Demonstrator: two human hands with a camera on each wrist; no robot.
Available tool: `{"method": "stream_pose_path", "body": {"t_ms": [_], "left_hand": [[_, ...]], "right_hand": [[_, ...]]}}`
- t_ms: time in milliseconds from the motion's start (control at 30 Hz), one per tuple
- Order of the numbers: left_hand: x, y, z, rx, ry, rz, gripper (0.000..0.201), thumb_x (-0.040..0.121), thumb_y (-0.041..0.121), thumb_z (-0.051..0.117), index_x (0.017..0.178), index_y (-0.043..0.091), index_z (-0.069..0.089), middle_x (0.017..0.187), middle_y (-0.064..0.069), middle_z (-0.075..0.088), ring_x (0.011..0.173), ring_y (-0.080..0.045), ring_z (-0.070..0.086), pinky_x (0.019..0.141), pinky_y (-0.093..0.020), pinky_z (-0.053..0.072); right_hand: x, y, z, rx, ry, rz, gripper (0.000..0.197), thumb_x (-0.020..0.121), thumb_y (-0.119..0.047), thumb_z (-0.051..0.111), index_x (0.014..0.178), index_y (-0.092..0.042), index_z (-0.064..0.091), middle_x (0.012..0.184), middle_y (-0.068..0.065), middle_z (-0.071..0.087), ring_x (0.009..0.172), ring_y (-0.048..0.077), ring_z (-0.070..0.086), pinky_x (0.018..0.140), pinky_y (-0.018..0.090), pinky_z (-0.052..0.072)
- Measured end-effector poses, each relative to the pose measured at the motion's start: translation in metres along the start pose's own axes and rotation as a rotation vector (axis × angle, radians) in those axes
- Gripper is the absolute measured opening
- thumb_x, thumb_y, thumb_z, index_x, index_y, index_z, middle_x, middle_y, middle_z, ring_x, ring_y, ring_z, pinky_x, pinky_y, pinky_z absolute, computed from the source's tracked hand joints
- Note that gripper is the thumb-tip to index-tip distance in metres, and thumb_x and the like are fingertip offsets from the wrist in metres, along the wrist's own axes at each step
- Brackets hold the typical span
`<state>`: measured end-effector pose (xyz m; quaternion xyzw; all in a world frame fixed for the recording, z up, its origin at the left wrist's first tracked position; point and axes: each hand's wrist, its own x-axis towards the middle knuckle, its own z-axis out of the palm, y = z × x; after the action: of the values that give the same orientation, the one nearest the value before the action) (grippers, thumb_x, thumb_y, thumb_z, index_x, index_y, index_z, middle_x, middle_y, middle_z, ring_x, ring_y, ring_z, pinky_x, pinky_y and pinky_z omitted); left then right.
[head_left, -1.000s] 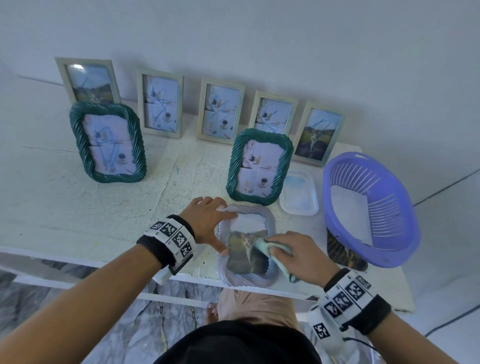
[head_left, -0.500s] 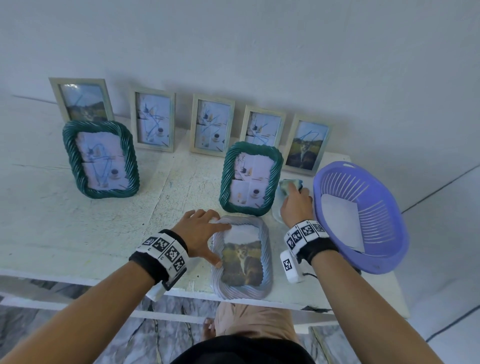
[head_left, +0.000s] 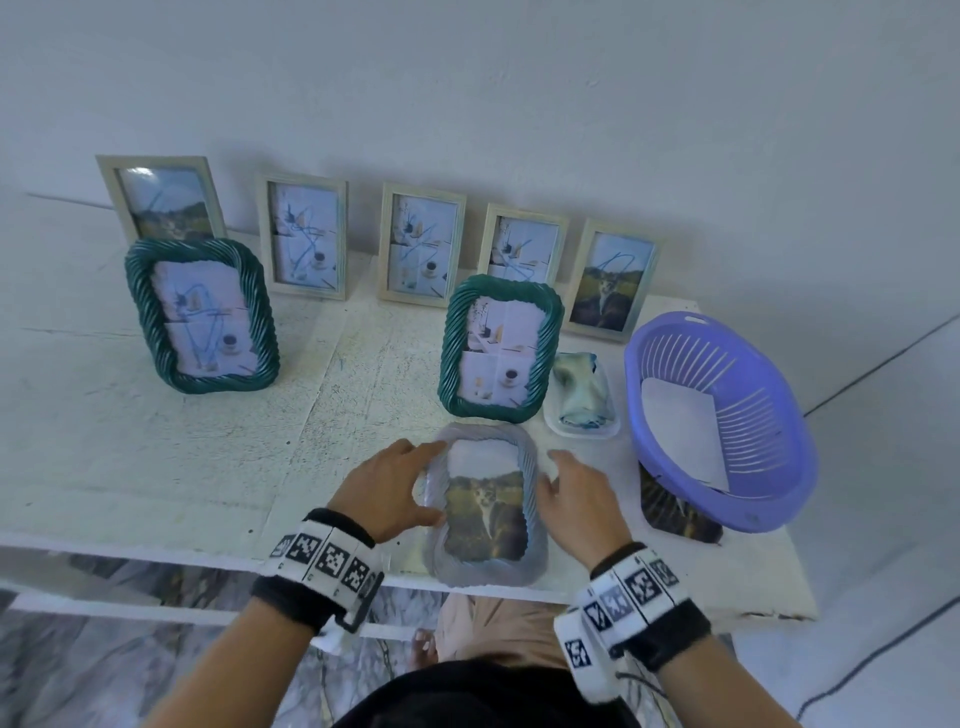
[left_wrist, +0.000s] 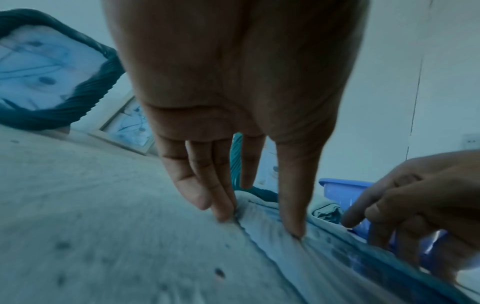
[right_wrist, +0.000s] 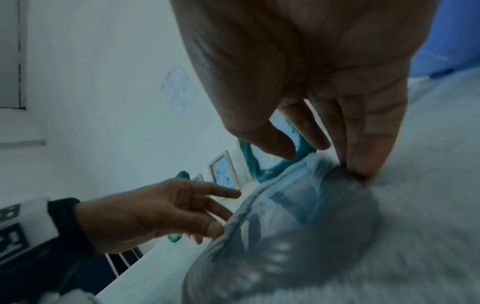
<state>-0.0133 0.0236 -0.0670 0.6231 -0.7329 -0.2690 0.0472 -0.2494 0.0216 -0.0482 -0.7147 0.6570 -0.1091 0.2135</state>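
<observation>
A grey-blue ribbed picture frame (head_left: 485, 509) with a cat photo lies flat at the table's front edge. My left hand (head_left: 436, 480) rests on its left rim. In the left wrist view, the left hand (left_wrist: 259, 222) has its thumb on the frame (left_wrist: 324, 257) and straight fingers at the outer edge. My right hand (head_left: 550, 470) is at the right rim. In the right wrist view, the right hand (right_wrist: 324, 164) has straight fingertips against the frame (right_wrist: 285, 236), with the thumb held just above it. A crumpled pale cloth (head_left: 582, 395) sits on a white tray (head_left: 582, 434) behind the right hand.
A purple slotted basket (head_left: 769, 457) holding a white sheet stands at the right, propped on a dark photo (head_left: 675, 512). Two green rope-pattern frames (head_left: 202, 317) (head_left: 501, 348) stand upright mid-table. Several pale wooden frames (head_left: 421, 241) lean against the wall. The table edge (head_left: 156, 545) runs below my wrists.
My right hand carried the cloth off the flat frame to the white tray and left it there. It came back empty to the frame's right rim. The left hand stayed at the left rim.
</observation>
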Motion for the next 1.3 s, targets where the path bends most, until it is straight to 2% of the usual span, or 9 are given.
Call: {"method": "stream_pose_path", "body": {"t_ms": [133,233,333,533,600,733,1000,1133,1300], "left_hand": [[-0.016,0.013,0.019,-0.118,0.113,-0.056,0.066,0.084,0.04,0.065,0.143,0.026,0.042,0.113,-0.003,0.062,0.091,-0.018,0.063,0.082,-0.034,0.051],[-0.024,0.023,0.025,-0.157,0.182,-0.066,0.07,0.08,0.058,0.048,0.143,0.029,0.04,0.112,-0.005,0.066,0.092,-0.022,0.066,0.081,-0.037,0.051],[-0.028,0.03,0.024,-0.274,0.163,-0.095,0.081,0.079,0.076,0.047,0.146,0.032,0.034,0.123,-0.003,0.065,0.104,-0.022,0.065,0.086,-0.038,0.052],[-0.026,0.056,0.016,-0.828,0.071,-0.168,0.101,0.059,0.093,0.04,0.144,0.039,0.032,0.131,0.005,0.056,0.118,-0.012,0.054,0.098,-0.03,0.04],[-0.024,0.061,0.013,-1.058,0.057,-0.205,0.109,0.056,0.097,0.043,0.147,0.038,0.029,0.136,0.009,0.052,0.122,-0.011,0.052,0.106,-0.036,0.039],[-0.023,0.061,0.004,-1.308,0.026,-0.158,0.083,0.071,0.086,0.051,0.141,0.044,0.039,0.137,0.004,0.055,0.122,-0.019,0.057,0.1,-0.052,0.047],[-0.028,0.057,-0.015,-1.316,0.128,-0.171,0.078,0.066,0.078,0.055,0.136,0.044,0.045,0.128,0.008,0.062,0.114,-0.012,0.062,0.099,-0.046,0.049],[-0.033,0.062,-0.027,-1.26,0.183,-0.169,0.083,0.064,0.071,0.057,0.139,0.041,0.039,0.119,0.008,0.064,0.103,-0.007,0.066,0.079,-0.029,0.052],[-0.033,0.063,-0.032,-1.173,0.22,-0.168,0.101,0.054,0.075,0.063,0.144,0.048,0.025,0.133,0.002,0.055,0.113,-0.008,0.059,0.086,-0.027,0.051]], "right_hand": [[-0.018,-0.001,0.018,0.122,-0.031,0.062,0.023,0.094,-0.022,0.05,0.11,-0.008,0.057,0.09,0.01,0.059,0.093,0.029,0.056,0.073,0.035,0.041],[-0.014,0.006,0.02,0.43,0.048,0.23,0.023,0.092,-0.016,0.054,0.104,0.001,0.065,0.091,0.017,0.066,0.094,0.031,0.059,0.083,0.042,0.047],[-0.014,0.002,0.01,0.855,0.065,0.323,0.016,0.094,-0.017,0.056,0.091,-0.009,0.07,0.09,0.012,0.07,0.092,0.033,0.065,0.085,0.05,0.052],[-0.029,-0.036,0.0,1.298,-0.052,0.113,0.026,0.104,-0.025,0.039,0.116,-0.01,0.056,0.113,0.016,0.066,0.108,0.032,0.063,0.093,0.048,0.051],[-0.035,-0.048,-0.004,1.298,-0.069,0.064,0.026,0.104,-0.026,0.038,0.117,-0.014,0.057,0.111,0.012,0.068,0.102,0.029,0.066,0.084,0.047,0.056],[-0.039,-0.06,-0.006,1.107,-0.04,-0.079,0.019,0.095,-0.019,0.06,0.114,-0.02,0.059,0.109,-0.003,0.066,0.099,0.02,0.066,0.076,0.042,0.06],[-0.032,-0.057,-0.021,0.678,0.041,-0.236,0.026,0.086,-0.035,0.07,0.11,-0.031,0.062,0.082,-0.005,0.059,0.07,0.013,0.061,0.063,0.028,0.053],[-0.025,-0.046,-0.037,0.402,0.123,-0.355,0.021,0.087,-0.033,0.068,0.106,-0.025,0.069,0.059,-0.01,0.049,0.057,0.01,0.051,0.056,0.022,0.04],[-0.017,-0.046,-0.043,0.053,0.191,-0.31,0.02,0.093,-0.029,0.058,0.109,-0.025,0.07,0.054,-0.004,0.062,0.048,0.012,0.058,0.052,0.031,0.048]]}}
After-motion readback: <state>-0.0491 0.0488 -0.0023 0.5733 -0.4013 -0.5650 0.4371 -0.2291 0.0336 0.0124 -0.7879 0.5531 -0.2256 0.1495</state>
